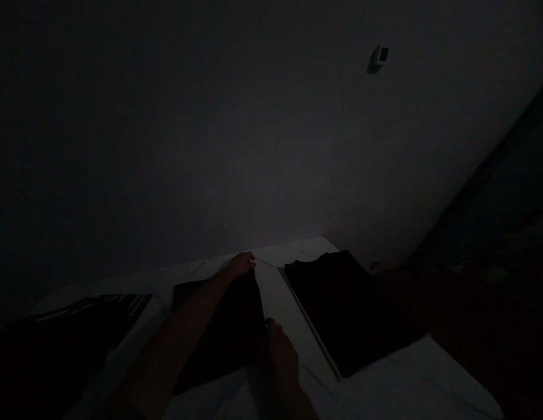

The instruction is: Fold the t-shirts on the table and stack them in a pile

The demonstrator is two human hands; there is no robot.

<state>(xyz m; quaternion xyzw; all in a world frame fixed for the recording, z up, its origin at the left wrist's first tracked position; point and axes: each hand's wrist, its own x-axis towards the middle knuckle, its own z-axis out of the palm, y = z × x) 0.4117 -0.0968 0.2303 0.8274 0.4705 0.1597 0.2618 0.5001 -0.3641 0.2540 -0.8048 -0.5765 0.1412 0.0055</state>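
Observation:
In dim light, a dark cloth [227, 326] lies flat on a pale marbled table [385, 385]. My left hand [242, 263] is closed on the cloth's far right corner, its forearm crossing over the cloth. Lower down, my right hand [280, 347] has its fingers bent together at the cloth's right edge, closed on it. The cloth's left part is partly hidden by my left forearm.
To the right lies a folded dark cloth [350, 315] with a pale edge along its left side. Another dark garment [48, 356] with light stripes spreads at the left. A wall [254, 146] rises behind the table, bearing a small box [378, 59].

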